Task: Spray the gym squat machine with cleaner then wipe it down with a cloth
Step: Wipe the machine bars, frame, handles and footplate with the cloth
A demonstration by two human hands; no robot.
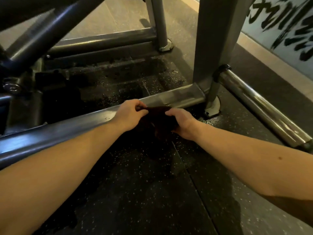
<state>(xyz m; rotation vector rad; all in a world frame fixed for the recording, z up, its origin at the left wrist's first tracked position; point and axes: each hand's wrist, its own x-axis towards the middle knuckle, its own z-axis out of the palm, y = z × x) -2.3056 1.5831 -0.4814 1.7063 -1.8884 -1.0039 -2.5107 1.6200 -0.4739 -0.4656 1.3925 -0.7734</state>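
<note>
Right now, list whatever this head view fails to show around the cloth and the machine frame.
Head view:
- cloth: dark against the floor; the left hand and right hand cover its ends.
- machine frame: upper part cut off by the top edge.
- wall lettering: blurred, cut by the right edge.
- floor inside the frame: too dark for detail.

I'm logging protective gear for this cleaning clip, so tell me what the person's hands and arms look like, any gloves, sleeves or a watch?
No gear shows. The left hand and right hand are ungloved, with no rings or watch visible. The left forearm and right forearm are bare to the frame edge, no sleeves; the right one carries one small dark spot.
</note>
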